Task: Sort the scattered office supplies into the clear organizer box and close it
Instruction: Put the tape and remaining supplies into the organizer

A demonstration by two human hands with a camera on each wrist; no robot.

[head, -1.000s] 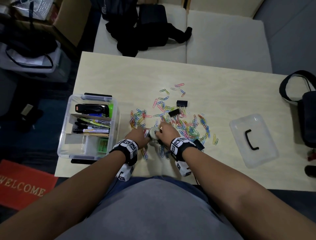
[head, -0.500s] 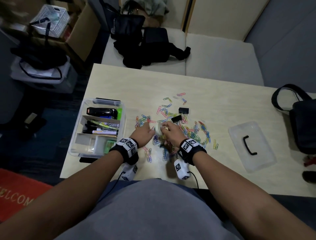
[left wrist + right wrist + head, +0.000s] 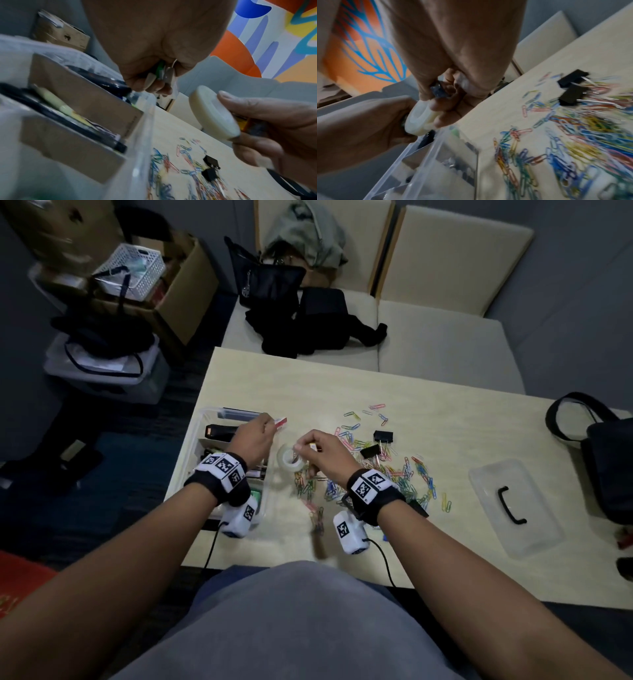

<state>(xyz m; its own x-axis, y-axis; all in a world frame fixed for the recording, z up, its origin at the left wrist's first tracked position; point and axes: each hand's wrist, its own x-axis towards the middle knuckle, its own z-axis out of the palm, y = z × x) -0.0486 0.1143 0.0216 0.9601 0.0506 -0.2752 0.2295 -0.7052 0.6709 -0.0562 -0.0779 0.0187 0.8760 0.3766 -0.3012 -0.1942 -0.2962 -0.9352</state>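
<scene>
The clear organizer box (image 3: pixel 197 436) stands at the table's left edge with pens and a black stapler (image 3: pixel 219 430) in its compartments. My left hand (image 3: pixel 265 426) hovers over the box's right rim and pinches a small red-and-white item (image 3: pixel 280 422); in the left wrist view green and grey pieces (image 3: pixel 160 75) show between its fingers. Just right of the box, my right hand (image 3: pixel 303 450) grips a white tape roll (image 3: pixel 290 459), also seen as the tape roll (image 3: pixel 421 119) above the box wall (image 3: pixel 436 155). Coloured paper clips (image 3: pixel 407 474) and two black binder clips (image 3: pixel 383 436) lie scattered.
The box's clear lid (image 3: pixel 513 508) with a black handle lies on the table at the right. A dark bag (image 3: pixel 609 467) sits at the far right edge. Behind the table is a cream bench with black bags (image 3: pixel 301 320).
Both hands have risen from the paper clip pile. The left hand moved left over the box with a small item; the right hand lifted the tape roll. The head camera tilted up.
</scene>
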